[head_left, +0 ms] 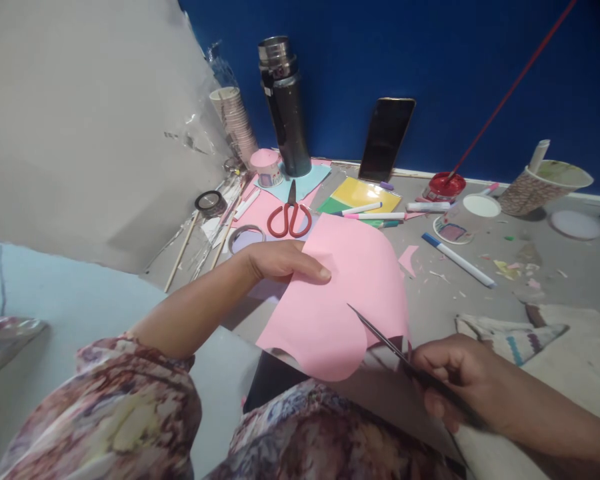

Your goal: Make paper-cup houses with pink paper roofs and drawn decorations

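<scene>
Left hand: pinching the pink paper at its left edge, thumb flat on top.
Right hand: curled around dark scissors, slanting across the paper's lower right.
Hidden: left fingers, under the paper; scissor handles, partly behind right fingers; second blade, hard to make out.
Edges: paper held centrally, reaching past the table's near edge, above patterned clothing.
Room: scrap-strewn between blue-capped marker and cloth; tighter beyond left hand, near red-handled scissors.
</scene>
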### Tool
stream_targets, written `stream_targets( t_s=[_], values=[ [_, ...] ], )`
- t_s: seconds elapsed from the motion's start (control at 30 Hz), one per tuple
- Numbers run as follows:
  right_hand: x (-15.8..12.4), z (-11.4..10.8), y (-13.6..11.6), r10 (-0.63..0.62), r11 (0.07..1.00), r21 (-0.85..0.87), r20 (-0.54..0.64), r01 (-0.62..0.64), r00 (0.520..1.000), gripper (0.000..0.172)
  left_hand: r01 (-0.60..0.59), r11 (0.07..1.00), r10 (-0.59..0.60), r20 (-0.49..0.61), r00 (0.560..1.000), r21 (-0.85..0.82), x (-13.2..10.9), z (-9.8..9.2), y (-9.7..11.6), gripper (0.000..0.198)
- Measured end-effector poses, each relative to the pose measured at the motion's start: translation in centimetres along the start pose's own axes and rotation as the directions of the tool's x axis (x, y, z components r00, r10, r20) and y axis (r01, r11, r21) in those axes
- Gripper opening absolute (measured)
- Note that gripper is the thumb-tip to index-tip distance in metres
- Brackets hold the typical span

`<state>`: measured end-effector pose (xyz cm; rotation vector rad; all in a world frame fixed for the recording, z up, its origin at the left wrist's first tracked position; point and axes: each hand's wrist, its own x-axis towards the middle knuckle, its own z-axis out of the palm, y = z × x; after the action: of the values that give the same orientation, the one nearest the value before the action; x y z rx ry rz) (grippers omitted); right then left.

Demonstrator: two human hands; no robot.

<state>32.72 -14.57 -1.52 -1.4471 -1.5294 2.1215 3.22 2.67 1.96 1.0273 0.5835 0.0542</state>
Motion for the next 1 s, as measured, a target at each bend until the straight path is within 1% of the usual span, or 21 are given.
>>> stream_targets(
  t_s=[0.2, 0.27, 0.4, 0.53, 0.6, 0.67, 0.7, 0.77, 0.8, 0.87, 0.93, 1.0],
  values=[
    [0.2, 0.1, 0.1, -0.012, 1.0, 0.011, -0.001, 0.012, 1.0, 0.044, 0.035, 0.999, -0.036, 0.044, 0.998, 0.034, 0.3, 0.3, 0.6, 0.032],
    [0.2, 0.1, 0.2, -0.018, 1.0, 0.009, -0.001, 0.018, 1.0, 0.043, 0.042, 0.998, -0.044, 0.046, 0.998, 0.055, 0.3, 0.4, 0.8, 0.03],
    [0.0, 0.1, 0.1, 0.013, 1.0, -0.009, -0.009, -0.013, 1.0, 0.037, 0.041, 0.993, -0.042, 0.007, 0.999, 0.106, 0.4, 0.4, 1.1, 0.031],
    [-0.1, 0.1, -0.1, 0.016, 1.0, -0.024, 0.003, -0.016, 1.0, 0.03, 0.093, 0.986, -0.095, 0.006, 0.995, 0.14, 0.6, 0.3, 1.5, 0.032],
    [0.0, 0.1, -0.2, 0.026, 1.0, 0.0, -0.007, -0.026, 1.0, 0.029, 0.119, 0.983, -0.121, 0.002, 0.993, 0.139, 1.0, 0.1, 1.6, 0.032],
    [0.1, 0.1, -0.4, 0.025, 0.999, 0.038, -0.032, -0.024, 0.999, 0.028, 0.11, 0.987, -0.11, -0.009, 0.994, 0.114, 1.5, -0.2, 1.6, 0.034],
    [0.2, 0.1, -0.5, 0.022, 0.998, 0.053, -0.049, -0.019, 0.999, 0.029, 0.085, 0.992, -0.084, -0.015, 0.996, 0.088, 1.7, -0.4, 1.6, 0.037],
    [0.2, -0.1, -0.8, 0.005, 0.997, 0.074, -0.088, 0.001, 0.996, 0.032, -0.008, 1.0, 0.008, -0.035, 0.999, 0.01, 2.3, -1.0, 1.5, 0.044],
    [0.2, -0.2, -0.9, -0.01, 0.996, 0.083, -0.113, 0.019, 0.993, 0.036, -0.071, 0.997, 0.069, -0.055, 0.996, -0.039, 2.5, -1.2, 1.4, 0.049],
    [0.2, -0.4, -1.3, -0.041, 0.992, 0.107, -0.189, 0.062, 0.981, 0.044, -0.208, 0.967, 0.193, -0.111, 0.975, -0.145, 2.7, -1.6, 1.3, 0.065],
    [0.2, -0.4, -1.7, -0.077, 0.982, 0.144, -0.278, 0.12, 0.958, 0.052, -0.364, 0.897, 0.324, -0.19, 0.927, -0.251, 2.7, -1.5, 1.1, 0.078],
    [0.5, -0.4, -1.9, -0.097, 0.965, 0.192, -0.362, 0.176, 0.927, 0.059, -0.487, 0.817, 0.42, -0.262, 0.869, -0.307, 2.7, -0.9, 0.6, 0.081]
  ],
)
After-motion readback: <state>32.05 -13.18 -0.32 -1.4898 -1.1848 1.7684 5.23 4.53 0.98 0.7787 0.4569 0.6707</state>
